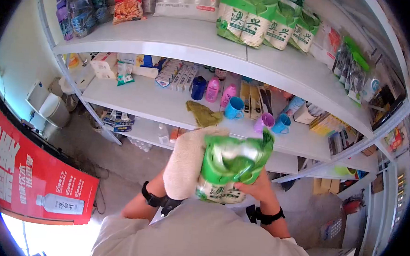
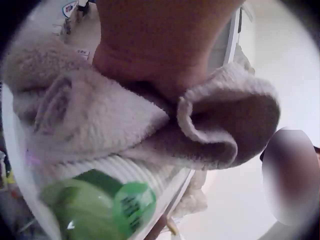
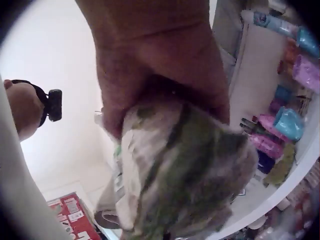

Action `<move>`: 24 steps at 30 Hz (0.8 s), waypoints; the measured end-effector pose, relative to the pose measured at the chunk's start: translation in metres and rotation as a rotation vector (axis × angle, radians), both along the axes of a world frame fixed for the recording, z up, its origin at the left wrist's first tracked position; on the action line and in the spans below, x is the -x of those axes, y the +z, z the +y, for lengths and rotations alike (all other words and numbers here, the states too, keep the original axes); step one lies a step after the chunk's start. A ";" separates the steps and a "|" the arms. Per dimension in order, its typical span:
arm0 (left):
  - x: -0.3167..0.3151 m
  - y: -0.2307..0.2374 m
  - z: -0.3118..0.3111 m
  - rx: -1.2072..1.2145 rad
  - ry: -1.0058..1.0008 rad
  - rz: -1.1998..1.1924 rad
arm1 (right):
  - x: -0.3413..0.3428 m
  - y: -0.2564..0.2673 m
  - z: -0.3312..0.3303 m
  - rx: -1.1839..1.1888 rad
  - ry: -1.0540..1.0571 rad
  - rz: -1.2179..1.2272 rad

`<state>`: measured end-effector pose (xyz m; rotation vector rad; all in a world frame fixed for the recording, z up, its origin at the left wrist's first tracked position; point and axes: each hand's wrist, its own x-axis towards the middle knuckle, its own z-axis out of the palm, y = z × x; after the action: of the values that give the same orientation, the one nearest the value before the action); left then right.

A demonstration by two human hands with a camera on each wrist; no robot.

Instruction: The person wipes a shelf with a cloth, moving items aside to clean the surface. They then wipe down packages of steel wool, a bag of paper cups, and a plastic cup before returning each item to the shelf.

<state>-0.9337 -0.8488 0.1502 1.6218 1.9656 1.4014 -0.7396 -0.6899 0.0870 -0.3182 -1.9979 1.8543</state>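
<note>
Green pack (image 1: 233, 165), 1 pc., gripped by R hand (image 1: 257, 186), best steadied w/o crushing; beige cloth (image 1: 184, 164), 1 pc., at L hand (image 2: 155, 72), fingers hidden, grip can't be told.

Near, the cloth (image 1: 183, 164) is left of the packet (image 1: 231, 165); beyond, on the shelf (image 1: 141, 96), a rag (image 1: 203, 115) lies left of the cups (image 1: 234, 109).

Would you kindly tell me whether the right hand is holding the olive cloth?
No, the right hand grips the green package, while the olive cloth lies on the shelf.
</note>
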 end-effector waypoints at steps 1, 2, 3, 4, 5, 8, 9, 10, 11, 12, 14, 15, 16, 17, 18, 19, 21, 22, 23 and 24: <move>0.003 0.038 -0.004 -0.018 -0.007 0.177 | 0.002 -0.011 0.003 -0.080 0.066 -0.053; 0.006 0.061 -0.008 0.102 -0.010 0.306 | 0.006 -0.005 -0.003 -0.216 0.122 -0.034; 0.014 0.057 -0.005 0.115 -0.076 0.354 | 0.011 0.003 -0.008 -0.357 0.177 -0.016; 0.021 0.054 -0.001 0.125 -0.143 0.399 | 0.012 -0.006 -0.012 -0.235 0.171 -0.034; 0.024 0.032 0.016 -0.182 -0.221 0.491 | 0.013 -0.010 -0.011 -0.246 0.073 -0.018; 0.022 0.054 0.015 0.030 -0.391 0.264 | 0.006 -0.014 -0.015 -0.160 -0.220 0.112; 0.023 0.040 0.014 -0.025 -0.468 0.094 | 0.005 -0.014 -0.012 -0.138 -0.310 0.163; 0.023 0.025 0.012 -0.080 -0.546 -0.073 | 0.005 -0.015 -0.008 -0.115 -0.402 0.215; 0.023 0.012 0.012 -0.095 -0.612 -0.221 | 0.002 -0.015 -0.005 -0.091 -0.495 0.264; 0.020 0.001 0.014 -0.093 -0.653 -0.352 | -0.001 -0.011 -0.003 0.043 -0.519 0.264; 0.014 -0.015 0.016 -0.073 -0.686 -0.536 | -0.005 -0.003 0.002 0.309 -0.566 0.264; 0.010 -0.020 0.018 -0.071 -0.688 -0.604 | -0.006 -0.001 0.003 0.260 -0.538 0.174; 0.006 -0.024 0.020 -0.073 -0.669 -0.653 | -0.004 -0.001 0.005 0.210 -0.505 0.087; 0.004 -0.026 0.023 -0.080 -0.644 -0.695 | -0.003 -0.002 0.008 0.158 -0.469 0.003; 0.003 -0.026 0.026 -0.086 -0.608 -0.732 | -0.005 -0.005 0.011 0.012 -0.358 -0.083; 0.005 -0.023 0.031 -0.091 -0.549 -0.750 | -0.002 -0.007 0.009 0.035 -0.312 -0.067; 0.014 -0.009 0.039 -0.103 -0.426 -0.681 | 0.009 -0.016 -0.004 0.096 -0.212 -0.032; 0.030 0.010 0.043 -0.133 -0.354 -0.341 | 0.012 -0.020 -0.007 0.147 -0.163 -0.028; 0.040 0.019 0.046 -0.157 -0.279 0.001 | 0.015 -0.025 -0.009 0.182 -0.203 -0.014; 0.043 0.004 0.054 -0.273 -0.229 -0.024 | 0.018 -0.030 -0.011 0.219 -0.247 0.002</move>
<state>-0.9771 -0.7944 0.1543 1.8645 1.5686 1.6400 -0.7577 -0.7012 0.0567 -0.5961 -1.6695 1.9110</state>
